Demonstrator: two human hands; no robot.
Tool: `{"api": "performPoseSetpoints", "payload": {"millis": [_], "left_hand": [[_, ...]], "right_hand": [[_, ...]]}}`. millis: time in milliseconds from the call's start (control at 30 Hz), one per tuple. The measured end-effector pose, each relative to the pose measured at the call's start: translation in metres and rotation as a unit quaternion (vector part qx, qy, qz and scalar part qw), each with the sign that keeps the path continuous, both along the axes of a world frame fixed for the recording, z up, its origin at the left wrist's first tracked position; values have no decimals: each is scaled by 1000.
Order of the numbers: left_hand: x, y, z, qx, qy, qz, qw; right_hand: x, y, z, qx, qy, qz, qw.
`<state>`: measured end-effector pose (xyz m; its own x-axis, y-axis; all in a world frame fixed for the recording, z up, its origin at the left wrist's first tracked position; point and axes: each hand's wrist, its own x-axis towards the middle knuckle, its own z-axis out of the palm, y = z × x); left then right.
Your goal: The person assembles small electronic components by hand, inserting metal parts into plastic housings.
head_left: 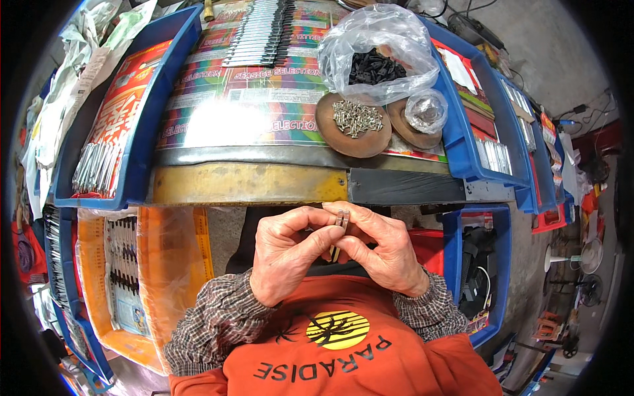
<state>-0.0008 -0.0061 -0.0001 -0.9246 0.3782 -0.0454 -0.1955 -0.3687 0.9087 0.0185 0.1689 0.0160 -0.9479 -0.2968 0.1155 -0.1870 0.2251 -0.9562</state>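
Note:
In front of my chest, just off the table edge, my left hand (287, 247) and my right hand (380, 241) meet. Their fingertips pinch a small shiny metal piece (343, 220); its exact kind is hard to make out, and the fingers partly cover it. Beyond them on the table sits a round brown dish (350, 146) bearing a heap of small metal rivets or pins (356, 119). Behind it a clear plastic bag (337, 43) contains small black parts (375, 68). A second brown dish (426, 140) carries a small clear bag (427, 111).
Slim black-and-silver pieces (257, 33) lie in a row at the table's far side. Blue trays with metal strips flank the table, left (135, 165) and right (462, 155). Below stand an orange crate (168, 264) on the left and a blue bin (452, 264) with black items on the right.

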Motion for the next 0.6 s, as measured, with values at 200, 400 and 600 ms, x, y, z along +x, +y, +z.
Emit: {"api": "performPoseSetpoints", "payload": {"millis": [200,400,600], "left_hand": [[-1,1,-2,0,2,-5,1000],[-1,3,-6,-1,-15,-5,1000],[-2,5,-9,20,-14,2,1000]], "right_hand": [[-1,0,-1,11,-3,0,1000],[-1,0,-4,-4,-12,-1,1000],[-3,1,-6,10,-18,-1,1000]]}}
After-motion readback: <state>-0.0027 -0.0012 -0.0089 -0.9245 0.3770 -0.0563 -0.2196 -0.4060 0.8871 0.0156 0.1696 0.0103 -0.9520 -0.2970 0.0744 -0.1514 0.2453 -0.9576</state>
